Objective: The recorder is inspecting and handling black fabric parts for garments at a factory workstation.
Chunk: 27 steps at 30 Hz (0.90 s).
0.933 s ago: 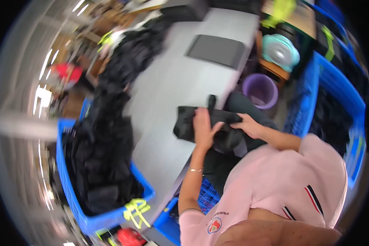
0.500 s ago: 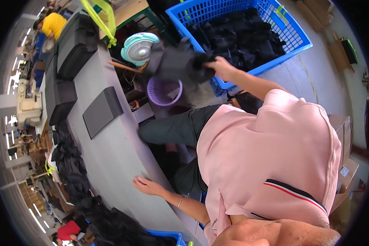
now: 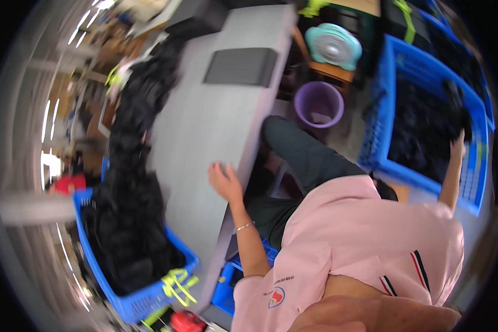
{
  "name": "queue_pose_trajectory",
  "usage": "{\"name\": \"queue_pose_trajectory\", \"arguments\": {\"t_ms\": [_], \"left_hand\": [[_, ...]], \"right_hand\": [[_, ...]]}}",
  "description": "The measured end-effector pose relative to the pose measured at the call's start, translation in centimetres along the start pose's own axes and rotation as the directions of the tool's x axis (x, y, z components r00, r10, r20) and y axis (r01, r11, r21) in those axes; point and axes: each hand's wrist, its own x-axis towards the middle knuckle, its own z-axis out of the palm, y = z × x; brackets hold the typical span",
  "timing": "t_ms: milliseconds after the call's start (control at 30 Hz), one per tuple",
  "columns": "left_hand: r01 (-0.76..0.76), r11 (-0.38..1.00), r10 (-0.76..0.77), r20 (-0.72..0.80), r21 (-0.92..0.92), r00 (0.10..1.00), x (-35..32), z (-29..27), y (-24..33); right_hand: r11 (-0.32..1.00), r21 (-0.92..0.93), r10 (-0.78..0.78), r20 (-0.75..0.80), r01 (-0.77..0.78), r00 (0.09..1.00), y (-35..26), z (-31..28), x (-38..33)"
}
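Note:
My left hand (image 3: 225,181) is over the near edge of the long grey table (image 3: 191,146), its fingers loosely spread and nothing in them. Out to the right, my right hand (image 3: 457,146) grips a black fabric piece (image 3: 458,108), blurred by motion. That piece is over a blue plastic crate (image 3: 390,105) filled with similar black pieces (image 3: 418,127). Farther up the table lies a flat dark grey panel (image 3: 240,66) with one folded-looking side. Exactly where the held piece ends and the crate's pile begins is hard to make out.
A purple basket (image 3: 318,104) stands on the floor beyond my knee, near a turquoise fan (image 3: 333,47) on a wooden stool. Along the table's left side runs a heap of black pieces (image 3: 141,105), reaching into another blue crate (image 3: 133,307) with yellow-green ties.
My right hand has swung the black piece from beside the fan to the right, over the crate. The view has turned. My left hand stays over the table, empty.

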Motion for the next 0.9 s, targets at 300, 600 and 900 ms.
{"name": "queue_pose_trajectory", "arguments": {"t_ms": [300, 600, 900], "left_hand": [[0.188, 0.982, -0.188, 0.039, -0.005, 0.981, -0.3, -0.5, 1.4], [0.398, 0.917, -0.375, -0.345, -0.003, 0.861, 5.0, -7.5, -12.1], [0.313, 0.908, -0.165, -0.448, 0.279, 0.879, 9.0, -13.3, -18.9]], "right_hand": [[0.492, -0.238, -0.328, 0.840, 0.837, 0.432, 12.0, 43.2, -27.6], [0.521, 0.360, -0.269, 0.930, 0.774, -0.251, 13.3, 66.9, -53.3], [0.428, 0.373, -0.243, 0.925, 0.823, -0.292, 15.5, 66.6, -53.5]]}}
